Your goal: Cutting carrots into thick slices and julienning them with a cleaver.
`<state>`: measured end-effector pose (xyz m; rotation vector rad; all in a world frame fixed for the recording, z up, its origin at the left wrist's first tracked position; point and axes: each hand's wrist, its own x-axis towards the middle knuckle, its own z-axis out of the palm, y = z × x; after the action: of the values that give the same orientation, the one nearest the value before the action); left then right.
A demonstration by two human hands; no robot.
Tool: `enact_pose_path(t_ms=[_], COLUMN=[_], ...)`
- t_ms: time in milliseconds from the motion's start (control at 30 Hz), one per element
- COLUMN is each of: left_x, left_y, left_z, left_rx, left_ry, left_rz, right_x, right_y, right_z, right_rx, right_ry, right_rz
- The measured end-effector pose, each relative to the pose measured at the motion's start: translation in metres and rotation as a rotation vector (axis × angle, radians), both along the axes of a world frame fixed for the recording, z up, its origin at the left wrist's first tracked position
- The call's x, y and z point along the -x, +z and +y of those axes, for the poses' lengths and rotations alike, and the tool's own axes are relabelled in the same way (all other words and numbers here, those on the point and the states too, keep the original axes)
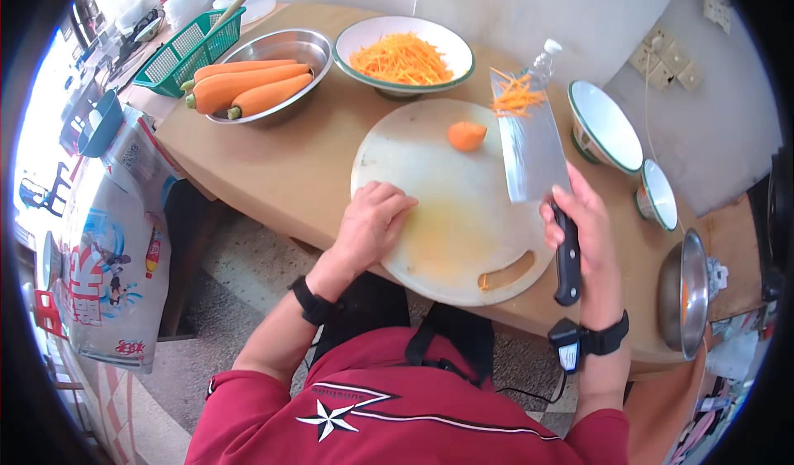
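My right hand (585, 217) grips the black handle of a cleaver (533, 155) with a broad steel blade. The blade is raised over the right side of the round cutting board (389, 146), and a small heap of carrot shreds (518, 96) lies on its far end. My left hand (376, 223) is at the board's left edge with its fingers curled together; whether anything is under them is hidden. A short orange carrot piece (467, 136) sits on the far part of the board. A yellowish wet stain marks the board's middle.
Behind the board stands a white bowl (459, 45) with a heap of shredded carrot (401, 59). To its left, a steel bowl (302, 45) holds whole carrots (248, 86). A green basket (178, 55) is beyond. Two white bowls (606, 122) and a steel basin (693, 291) line the right.
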<state>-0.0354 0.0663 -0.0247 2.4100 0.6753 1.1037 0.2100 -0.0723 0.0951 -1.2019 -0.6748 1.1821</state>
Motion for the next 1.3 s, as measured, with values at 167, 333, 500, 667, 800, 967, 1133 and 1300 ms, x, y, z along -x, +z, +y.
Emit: enact_pose_path(t_ms=[167,333,500,667,800,967,1133,1300], left_x=[0.000,0.000,-0.002,-0.003,-0.003,-0.002,-0.001,-0.002], left_y=[-0.004,-0.007,-0.011,-0.011,-0.011,-0.011,-0.009,-0.010], left_z=[0.003,0.003,0.005,0.006,0.006,0.005,0.003,0.002], left_rx=[0.040,-0.010,-0.010,-0.016,-0.026,-0.014,0.000,0.006], left_ry=[-0.001,0.010,0.010,0.004,0.015,0.028,0.036,0.041], left_rz=[-0.056,-0.078,-0.122,-0.141,-0.131,-0.128,-0.107,-0.114], right_x=[0.002,0.013,0.017,0.017,0.011,0.014,0.017,0.018], right_y=[0.025,0.015,-0.012,-0.032,-0.046,-0.058,-0.064,-0.067], right_z=[0.085,0.142,0.156,0.149,0.141,0.127,0.102,0.074], right_rx=[-0.038,-0.088,-0.129,-0.258,-0.331,-0.318,-0.280,-0.220], right_ry=[0.022,-0.082,-0.047,-0.113,-0.105,-0.116,-0.100,-0.066], right_rz=[-0.330,-1.484,-2.128,-2.416,-2.490,-2.485,-2.441,-2.405])
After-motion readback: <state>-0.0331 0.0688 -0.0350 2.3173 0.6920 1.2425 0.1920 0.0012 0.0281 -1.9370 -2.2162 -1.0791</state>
